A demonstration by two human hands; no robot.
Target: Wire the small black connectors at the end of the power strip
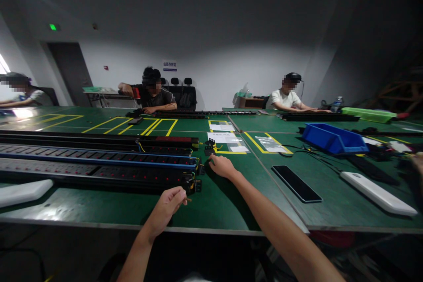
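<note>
Pinching a small thin piece (188,200) between fingertips, the left hand (168,206) is just beside the wired end of the nearest black strip (132,175). The right hand (222,166), fingers curled, is near a small black bracket (210,144) on the green tabletop (228,211); I cannot tell whether it grips anything.

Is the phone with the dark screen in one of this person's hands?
No, the phone lies on the green table, off to the right of the right hand.
</note>
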